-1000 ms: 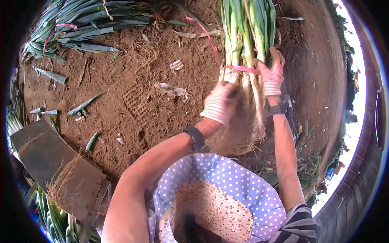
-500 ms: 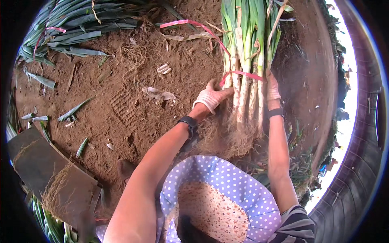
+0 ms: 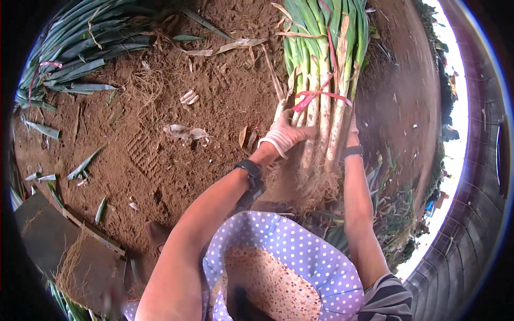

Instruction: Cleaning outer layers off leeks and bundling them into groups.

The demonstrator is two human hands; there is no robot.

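A bundle of long green onions, with pale shanks, green leaves and tangled roots, stands in front of me. A pink tie goes round its shanks. My left hand, in a pale glove, is closed on the bundle's left side just below the tie, thumb across the shanks. My right hand, also gloved, presses against the right side; its fingers are mostly hidden behind the shanks. One dry stalk sticks out at the left, above my left hand.
Another heap of green onions lies at the far left on brown soil strewn with leaf scraps. A dark board with roots on it is at the lower left. Polka-dot fabric fills the lower middle. A ribbed dark wall curves at the right.
The bundle has turned between my hands. The loose pink tie end that stretched out left now runs up along the leaves. My left hand has slid slightly lower on the bundle.
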